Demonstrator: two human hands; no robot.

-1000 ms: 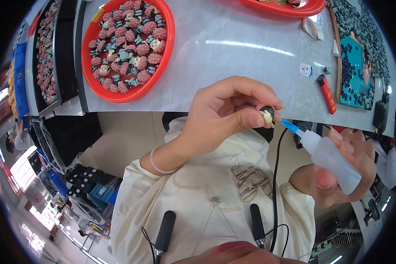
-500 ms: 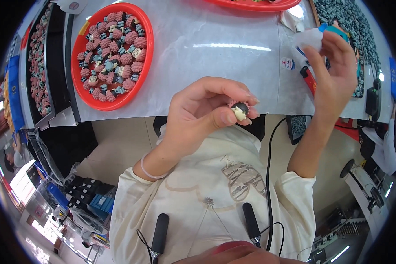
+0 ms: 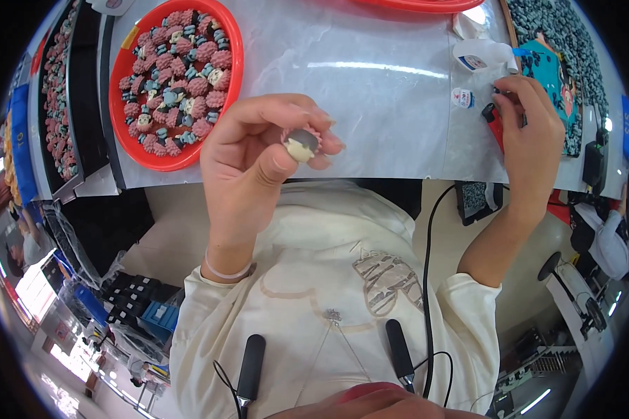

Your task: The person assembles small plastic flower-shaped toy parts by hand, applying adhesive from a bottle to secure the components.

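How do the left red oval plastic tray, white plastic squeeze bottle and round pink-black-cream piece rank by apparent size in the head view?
Red tray
White bottle
Round piece, partly covered

Looks steeply down from head height through one wide fisheye lens, the left of a side-by-side pair, upright and unmirrored. Shows the wearer's cream shirt (image 3: pixel 307 234) large and close at lower middle. Takes in the left hand (image 3: pixel 241 150) and right hand (image 3: pixel 531 129) at near range, with the grey table (image 3: pixel 370 98) beyond, across the top. Reaches sideways to the distant room (image 3: pixel 66 349), small and bent toward the dark, rounded rim.
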